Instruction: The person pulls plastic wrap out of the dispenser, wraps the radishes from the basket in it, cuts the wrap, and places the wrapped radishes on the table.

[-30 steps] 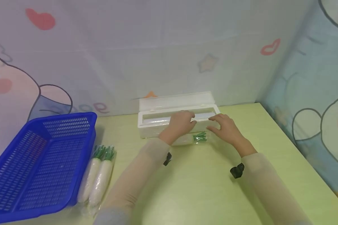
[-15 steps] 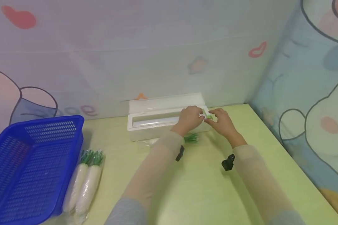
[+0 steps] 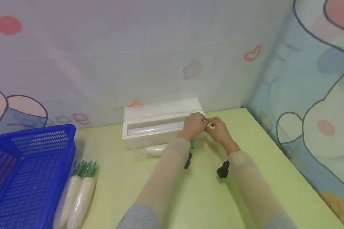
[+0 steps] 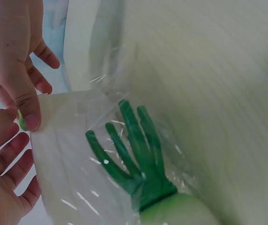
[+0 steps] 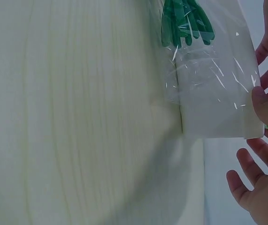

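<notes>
A long white box point(image 3: 153, 140) with its lid point(image 3: 161, 108) raised stands at the table's back edge, a shiny white roll point(image 3: 157, 128) lying inside. My left hand point(image 3: 194, 124) and right hand point(image 3: 220, 132) meet over its right end. Between their fingertips is a small green piece point(image 4: 21, 121), mostly covered; both hands pinch at it. The right thumb point(image 4: 31, 115) lies along the box's edge in the left wrist view. Directly in front of the box lies a wrapped white radish point(image 3: 154, 150) with green leaf stubs point(image 4: 136, 145), partly hidden by the left forearm.
A blue plastic basket point(image 3: 70, 140) stands at the left of the pale green table point(image 3: 200, 197). Beside it lie two more wrapped white radishes point(image 3: 81, 197). A printed cloth point(image 3: 109, 63) hangs behind the table and along its right side.
The view has turned to the right. Both hands have moved rightward along the box to its right end and come together, their fingertips closing on the small green piece.
</notes>
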Tool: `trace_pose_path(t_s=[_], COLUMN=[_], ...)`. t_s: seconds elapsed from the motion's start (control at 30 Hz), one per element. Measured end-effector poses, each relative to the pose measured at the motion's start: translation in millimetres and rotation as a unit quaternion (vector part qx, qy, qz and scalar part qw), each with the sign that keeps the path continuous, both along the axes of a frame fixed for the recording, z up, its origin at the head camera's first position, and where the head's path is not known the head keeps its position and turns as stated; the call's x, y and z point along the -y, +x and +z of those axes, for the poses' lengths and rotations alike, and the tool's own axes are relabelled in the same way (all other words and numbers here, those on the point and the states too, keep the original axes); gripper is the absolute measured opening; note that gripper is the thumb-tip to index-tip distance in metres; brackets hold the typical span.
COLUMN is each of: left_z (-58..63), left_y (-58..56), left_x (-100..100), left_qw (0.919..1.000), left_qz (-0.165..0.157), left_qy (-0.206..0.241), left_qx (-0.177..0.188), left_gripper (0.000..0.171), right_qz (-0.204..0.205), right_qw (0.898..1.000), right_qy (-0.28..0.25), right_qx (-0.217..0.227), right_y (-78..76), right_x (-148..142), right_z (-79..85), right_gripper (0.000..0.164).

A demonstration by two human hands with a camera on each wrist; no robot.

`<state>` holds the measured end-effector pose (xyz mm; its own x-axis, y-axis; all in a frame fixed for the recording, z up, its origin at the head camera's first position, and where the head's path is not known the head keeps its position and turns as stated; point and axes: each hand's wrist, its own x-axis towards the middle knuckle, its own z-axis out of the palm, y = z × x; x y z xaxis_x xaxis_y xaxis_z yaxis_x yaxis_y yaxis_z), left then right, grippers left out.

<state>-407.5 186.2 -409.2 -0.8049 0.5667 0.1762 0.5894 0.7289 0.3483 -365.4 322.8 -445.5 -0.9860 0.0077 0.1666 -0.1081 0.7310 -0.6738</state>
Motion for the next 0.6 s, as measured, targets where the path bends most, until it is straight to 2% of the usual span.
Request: trace_pose_path(t_s=[0.13, 0.23, 0.43, 0.6], left_z=[-4.4, -6.1, -7.1, -6.0], left_y=[1.9, 2.0, -1.1, -4.1], left_x=[-1.0, 0.1, 1.0, 0.5], left_qw=[0.9999, 0.9999, 0.999, 0.9969], left_qz=[0.008, 0.015, 0.016, -0.001], left_qy=[-0.013, -0.004, 0.032, 0.066], left_qx=[-0.007, 0.004, 0.026, 0.043], left_gripper=[0.024, 0.022, 0.018, 0.017], right_qz=[-0.006, -0.007, -0.021, -0.047], right_qw=[1.0, 1.0, 0.999, 0.995], right_qy=[-0.019, -0.021, 0.04, 0.089], right_qx=[-0.002, -0.004, -0.013, -0.002], right_y=[0.2, -0.3, -2.0, -2.2], right_x=[5.5, 7.9, 5.0, 1.3], right_z=[-3.2, -4.7, -4.0, -0.5], right_gripper=[0.045, 0.044, 0.044, 0.047])
